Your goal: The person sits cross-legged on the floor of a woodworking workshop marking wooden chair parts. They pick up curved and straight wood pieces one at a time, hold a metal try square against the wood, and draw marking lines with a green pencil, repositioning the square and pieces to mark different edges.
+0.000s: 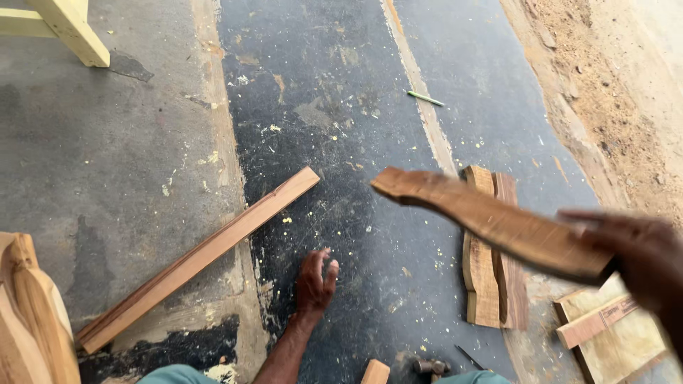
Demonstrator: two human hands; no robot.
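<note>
Both hands are busy in different ways: my right hand (644, 259) is clamped around one end of a curved, reddish-brown wooden piece (491, 220), holding it up off the ground so its free end juts out to the left over the dark floor, while my left hand (315, 283) hangs low with fingers loosely curled and apart, holding nothing, just above the dark scuffed floor (334, 128). Gripping the curved piece at its end looks like the easiest way to keep its length in the air, though the blur hides my fingers' exact placing. Below it, two similar curved wooden pieces (493, 277) lie side by side, touching. Near my left hand a long straight wooden batten (199, 257) lies diagonally. A pale slab with a short strip across it (612, 331) sits at the lower right. Between batten and curved pair the floor is open; a sandy verge (612, 78) bounds the right.
</note>
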